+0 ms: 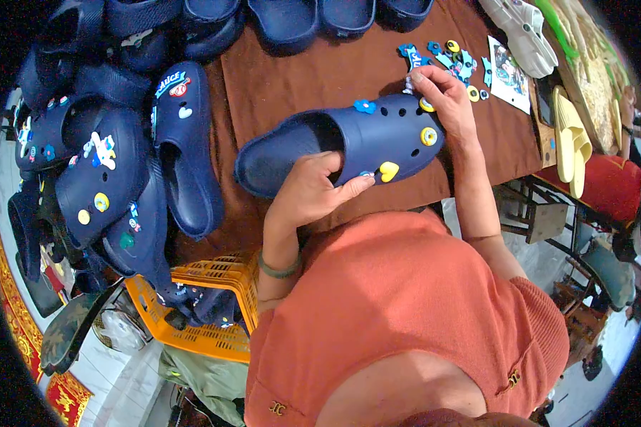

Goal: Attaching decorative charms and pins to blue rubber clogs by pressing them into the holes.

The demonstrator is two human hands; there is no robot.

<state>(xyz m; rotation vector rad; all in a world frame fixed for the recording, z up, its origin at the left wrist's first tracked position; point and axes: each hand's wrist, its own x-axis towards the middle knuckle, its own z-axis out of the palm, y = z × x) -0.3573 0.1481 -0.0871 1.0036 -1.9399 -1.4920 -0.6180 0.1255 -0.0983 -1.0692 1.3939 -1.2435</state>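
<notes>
The left hand (312, 186) grips the side of a dark blue clog (377, 135), fingers reaching into the foot opening and thumb pressed along the outside next to a small charm mostly hidden by it. The right hand (443, 96) is at the toe end, thumb and forefinger pinched together on what seems to be a small pale charm (409, 84), though it is too small to tell its shape.

The clog lies over the near part of a brown cloth (285, 82), heel to the left and toe to the right. Fixed to it are a blue flower (365, 107), a yellow heart (389, 171) and a yellow ring (429, 136).

Beyond the right hand lie loose charms (463, 65), a picture card (509, 75) and a white shoe (523, 37). More blue clogs (110, 171) crowd the left side, some decorated, and an orange basket (252, 285) sits below the cloth's near edge.
</notes>
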